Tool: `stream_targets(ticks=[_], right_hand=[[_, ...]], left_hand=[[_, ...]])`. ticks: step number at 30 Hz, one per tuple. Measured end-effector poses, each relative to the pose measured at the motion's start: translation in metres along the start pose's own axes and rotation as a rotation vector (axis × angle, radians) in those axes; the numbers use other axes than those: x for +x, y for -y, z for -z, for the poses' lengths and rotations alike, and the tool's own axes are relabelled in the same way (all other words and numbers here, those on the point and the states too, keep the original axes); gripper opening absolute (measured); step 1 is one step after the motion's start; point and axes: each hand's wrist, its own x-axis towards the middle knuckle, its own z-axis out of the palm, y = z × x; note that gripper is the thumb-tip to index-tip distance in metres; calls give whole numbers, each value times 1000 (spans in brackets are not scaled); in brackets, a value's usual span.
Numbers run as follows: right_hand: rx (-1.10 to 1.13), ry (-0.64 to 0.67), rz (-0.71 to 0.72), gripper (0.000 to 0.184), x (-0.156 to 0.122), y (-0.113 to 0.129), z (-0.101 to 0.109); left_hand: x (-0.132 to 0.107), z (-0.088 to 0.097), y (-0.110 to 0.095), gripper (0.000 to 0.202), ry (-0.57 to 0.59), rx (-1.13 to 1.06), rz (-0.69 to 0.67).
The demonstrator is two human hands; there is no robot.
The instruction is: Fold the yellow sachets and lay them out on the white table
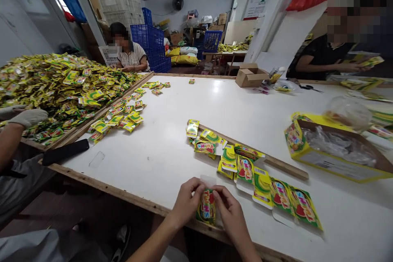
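Note:
Between my two hands, at the table's near edge, is a green and yellow candy box (206,208) with a white flap standing up at its top. My left hand (188,196) grips the box's upper left side with thumb and bent fingers. On the upper right side, my right hand (229,208) pinches the same box. Just beyond my hands lies a row of similar flattened boxes (279,194), some with white flaps out. More boxes (205,146) are heaped at the row's far end, beside a wooden strip (285,166).
A large pile of small packets (61,82) fills the left side behind a wooden divider. Gloved hands (29,118) of a co-worker reach into it. A black phone (66,151) lies on the corner. Loose boxes (123,116), a display carton (331,159) and scissors (310,88) are on the table.

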Motion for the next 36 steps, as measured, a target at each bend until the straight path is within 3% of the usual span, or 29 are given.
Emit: stream_targets(ticks=[5,11,23,33,36], right_hand=[[79,-133,52,34,2,0,-2],[-72,-17,113,25,-2,6,4],[-112,-152,44,32,3,21,-3],[17,-24,57,24,-13,12,-2],[26,-47,60,25,-13,14,-6]], left_hand=[[0,-6,2,15,-74,-169,-10],[-4,-5,0,14,-38,-163,-22],[0,-16,-9,9,-168,-183,115],[-15,-11,1,15,-108,-162,85],[-16,-11,-3,18,-60,-144,68]])
